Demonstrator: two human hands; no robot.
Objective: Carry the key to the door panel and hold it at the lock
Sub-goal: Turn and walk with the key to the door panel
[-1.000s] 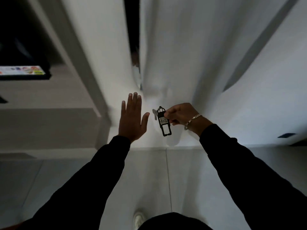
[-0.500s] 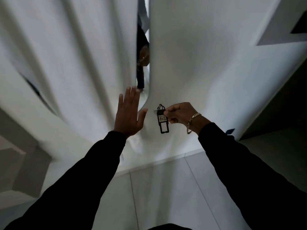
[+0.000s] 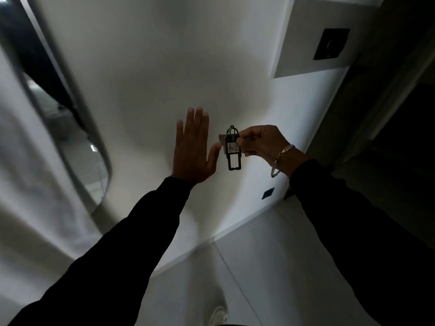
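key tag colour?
Black plastic key tag with a white paper label, pinched in the right hand; head view.

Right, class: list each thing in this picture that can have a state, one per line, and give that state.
Left hand: open, flat, fingers up, holding nothing.
Right hand: pinched shut on the key tag.
Key tag: hanging upright, label facing the camera.
Key: mostly hidden behind the tag; not in any lock.
Bracelet: loose on the right wrist.
Dark wall panel: untouched, up and right of the hands.
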